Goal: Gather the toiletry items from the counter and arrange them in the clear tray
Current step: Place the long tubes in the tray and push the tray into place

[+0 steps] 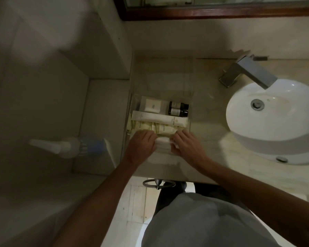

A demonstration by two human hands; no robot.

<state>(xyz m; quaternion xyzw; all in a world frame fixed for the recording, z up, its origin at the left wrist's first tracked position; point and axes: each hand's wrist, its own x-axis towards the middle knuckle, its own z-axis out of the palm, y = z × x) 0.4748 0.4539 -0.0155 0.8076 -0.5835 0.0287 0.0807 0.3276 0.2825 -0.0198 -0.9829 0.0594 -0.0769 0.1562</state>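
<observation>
Two hands, left (pixel 142 142), right (pixel 184 143), fingers flat on white packet (pixel 163 142)

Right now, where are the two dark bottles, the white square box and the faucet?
dark bottles (pixel 178 108): head view, middle of the pair.
white square box (pixel 152 105): head view, centre of its top face.
faucet (pixel 253 72): head view, top of the spout.

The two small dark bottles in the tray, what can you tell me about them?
The two small dark bottles lie on their sides, side by side and apparently touching, caps pointing right. Each has a dark body, a pale label too blurred to read and a black cap. They sit in the back right of the clear tray, right of a white box, behind a long white carton.
</observation>
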